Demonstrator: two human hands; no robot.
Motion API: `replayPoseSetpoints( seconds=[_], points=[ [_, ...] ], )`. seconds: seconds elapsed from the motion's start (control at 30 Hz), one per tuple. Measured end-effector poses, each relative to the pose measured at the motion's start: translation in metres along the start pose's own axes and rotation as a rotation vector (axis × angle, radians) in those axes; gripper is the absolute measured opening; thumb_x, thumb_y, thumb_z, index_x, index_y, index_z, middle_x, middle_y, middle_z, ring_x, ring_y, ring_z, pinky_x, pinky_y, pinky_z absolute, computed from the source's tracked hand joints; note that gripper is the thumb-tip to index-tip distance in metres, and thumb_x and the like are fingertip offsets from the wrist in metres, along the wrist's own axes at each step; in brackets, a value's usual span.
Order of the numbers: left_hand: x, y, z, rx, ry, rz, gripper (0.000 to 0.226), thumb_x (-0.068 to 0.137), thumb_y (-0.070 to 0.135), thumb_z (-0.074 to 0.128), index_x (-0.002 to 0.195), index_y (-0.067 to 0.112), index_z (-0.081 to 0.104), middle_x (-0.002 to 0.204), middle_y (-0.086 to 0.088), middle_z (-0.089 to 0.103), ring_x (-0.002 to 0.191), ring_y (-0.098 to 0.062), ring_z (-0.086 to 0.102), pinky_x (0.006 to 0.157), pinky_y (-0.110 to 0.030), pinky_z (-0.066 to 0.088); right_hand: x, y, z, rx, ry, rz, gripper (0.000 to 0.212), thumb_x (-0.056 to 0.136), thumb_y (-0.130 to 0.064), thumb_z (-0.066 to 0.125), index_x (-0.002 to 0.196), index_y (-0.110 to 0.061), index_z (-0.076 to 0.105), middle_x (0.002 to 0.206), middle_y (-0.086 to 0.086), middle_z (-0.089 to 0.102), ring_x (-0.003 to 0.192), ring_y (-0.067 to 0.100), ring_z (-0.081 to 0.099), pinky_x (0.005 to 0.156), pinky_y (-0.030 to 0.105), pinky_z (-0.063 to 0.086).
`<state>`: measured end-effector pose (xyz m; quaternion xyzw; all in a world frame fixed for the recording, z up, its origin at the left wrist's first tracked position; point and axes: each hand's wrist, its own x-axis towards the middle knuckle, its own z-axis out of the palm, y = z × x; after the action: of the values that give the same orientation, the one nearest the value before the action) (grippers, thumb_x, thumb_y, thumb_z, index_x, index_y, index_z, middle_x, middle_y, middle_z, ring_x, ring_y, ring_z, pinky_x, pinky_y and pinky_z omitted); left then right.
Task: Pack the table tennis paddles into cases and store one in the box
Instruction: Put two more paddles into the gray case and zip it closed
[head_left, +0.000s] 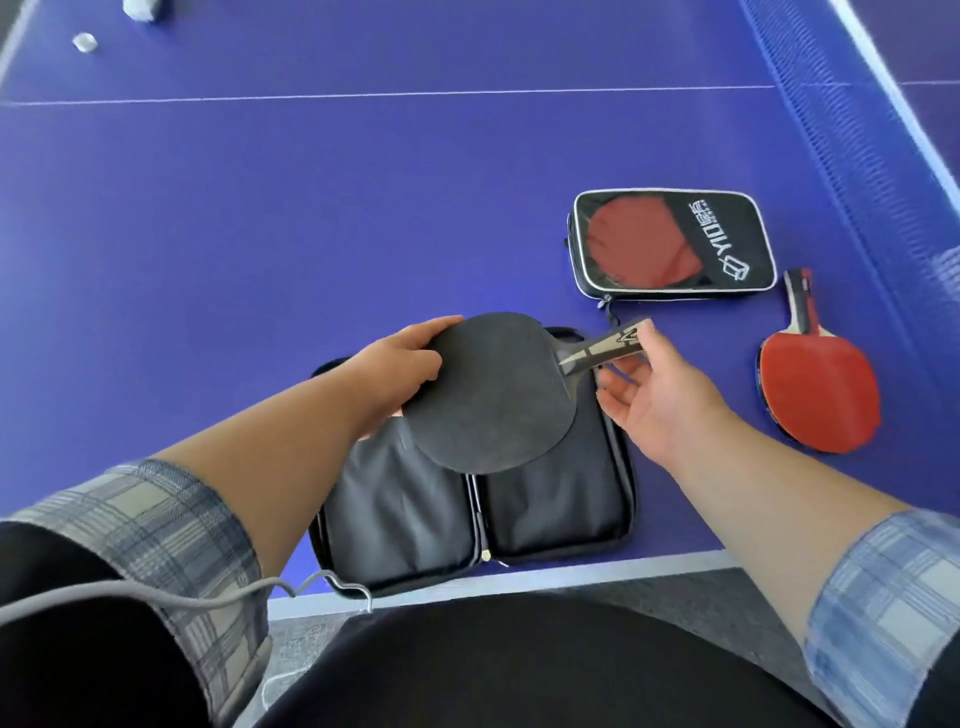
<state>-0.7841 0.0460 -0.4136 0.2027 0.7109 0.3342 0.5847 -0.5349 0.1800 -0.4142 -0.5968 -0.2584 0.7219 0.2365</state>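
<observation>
**Black paddle held over its open case, ready to go in**

The purple table tennis worktop (260, 208) carries everything, and the gear is gathered at its near edge, within easy reach of the person standing there. The net (841, 156) runs along the right side.

Closest in, the open black case (545, 509) lies flat with both halves spread like a book and its grey lining up. Laid out like this, a paddle can go straight down into either half. It is empty for now.

The black paddle (483, 395) hovers just above that case, face up, with its blade over the far part of the lining and its handle pointing right. It appears to be getting lined up with a half before being lowered, so this looks like the insertion step.

Further right, well apart from the open case, the windowed case (727, 244) lies flat with a red paddle (639, 239) visible through its clear panel. That one looks already packed. Just beside it, a loose red paddle (821, 400) rests on the worktop, handle pointing away, probably waiting its turn.

The left hand (400, 364) grips the blade's far-left rim, thumb on top and fingers underneath. The right hand (660, 400) is palm up and holds the handle in its curled fingertips. Holding both ends probably keeps the paddle level while it is steered.

A grey cable (208, 597) crosses the left sleeve. Small whitish objects (85, 42) sit far off at the top left, too blurred to name. No box is in view.
</observation>
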Motion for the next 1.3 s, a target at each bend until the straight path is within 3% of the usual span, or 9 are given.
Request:
replayPoseSetpoints(
  seconds=[0.13,0.23,0.4,0.63,0.77,0.87,1.0,1.2,1.3],
  points=[
    [-0.009,-0.005,0.027,-0.056,0.121,0.029,0.053,0.077,0.016,0.053,0.117,0.049,0.064,0.106,0.012,0.071,0.088,-0.010,0.069,0.069,-0.026,0.053,-0.011,0.023,-0.055,-0.038,-0.016,0.001,0.011,0.098,-0.029,0.059,0.099,-0.019,0.064,0.091,0.006,0.066,0.067,0.019,0.073,0.061,0.034,0.059],
    [-0.011,-0.013,0.040,-0.276,0.249,0.011,0.037,0.091,0.018,0.063,0.125,0.030,0.058,0.109,0.002,0.068,0.089,-0.016,0.067,0.072,-0.031,0.055,-0.021,0.040,-0.081,0.047,-0.030,0.007,0.012,0.100,-0.020,0.056,0.097,-0.011,0.062,0.082,0.010,0.073,0.067,0.021,0.074,0.059,0.034,0.060],
    [-0.017,-0.033,0.060,-0.179,0.227,-0.111,0.021,0.095,0.031,0.062,0.113,0.021,0.067,0.091,0.005,0.075,0.073,-0.010,0.070,0.056,-0.025,0.053,-0.039,0.066,-0.103,0.131,-0.011,0.075,0.012,0.102,-0.016,0.053,0.098,-0.007,0.060,0.079,0.011,0.077,0.071,0.022,0.075,0.063,0.037,0.060],
    [0.012,-0.033,0.067,-0.199,0.277,-0.084,0.037,0.090,0.011,0.065,0.126,0.020,0.065,0.109,-0.001,0.073,0.097,-0.019,0.071,0.091,-0.038,0.056,-0.061,0.085,-0.104,0.105,-0.050,0.170,0.011,0.102,-0.007,0.051,0.111,-0.009,0.058,0.104,0.014,0.071,0.089,0.026,0.073,0.084,0.043,0.056],
    [0.040,-0.007,0.065,-0.135,0.202,-0.037,0.050,0.080,0.016,0.066,0.127,0.031,0.064,0.113,0.004,0.071,0.098,-0.018,0.070,0.090,-0.039,0.057,-0.076,0.097,-0.088,-0.142,-0.127,0.147,0.029,0.096,0.002,0.055,0.120,-0.012,0.060,0.112,0.014,0.067,0.093,0.022,0.071,0.089,0.040,0.058],
    [0.061,0.003,0.066,-0.006,0.108,-0.004,0.051,0.082,0.018,0.067,0.131,0.031,0.061,0.115,0.003,0.069,0.098,-0.017,0.069,0.094,-0.037,0.054,-0.079,0.105,-0.072,-0.556,-0.158,0.022,0.038,0.086,-0.011,0.066,0.120,-0.028,0.063,0.097,-0.005,0.072,0.080,0.011,0.067,0.088,0.039,0.058],
    [0.077,0.002,0.068,0.259,0.082,0.055,0.059,0.087,0.023,0.065,0.142,0.031,0.048,0.118,0.002,0.063,0.097,-0.017,0.065,0.091,-0.032,0.053,-0.065,0.108,-0.050,-1.018,-0.077,-0.146,0.048,0.086,-0.034,0.066,0.132,-0.040,0.054,0.096,-0.023,0.064,0.083,-0.002,0.062,0.066,0.015,0.043],
    [0.082,-0.005,0.072,0.786,0.107,0.284,0.073,0.093,0.034,0.059,0.155,0.020,0.024,0.156,-0.001,0.034,0.139,-0.029,0.034,0.114,-0.040,0.028,-0.045,0.121,-0.040,-0.996,0.050,-0.078,0.057,0.095,-0.036,0.060,0.149,-0.031,0.043,0.139,-0.008,0.056,0.125,0.014,0.054,0.092,0.022,0.038],
    [0.084,-0.007,0.075,0.827,0.149,0.297,0.073,0.095,0.036,0.056,0.156,0.021,0.019,0.158,0.002,0.030,0.141,-0.030,0.027,0.115,-0.039,0.023,-0.039,0.124,-0.035,-1.036,0.080,-0.115,0.058,0.098,-0.039,0.055,0.152,-0.029,0.037,0.149,-0.005,0.042,0.134,0.012,0.043,0.094,0.021,0.028]
  ],
)
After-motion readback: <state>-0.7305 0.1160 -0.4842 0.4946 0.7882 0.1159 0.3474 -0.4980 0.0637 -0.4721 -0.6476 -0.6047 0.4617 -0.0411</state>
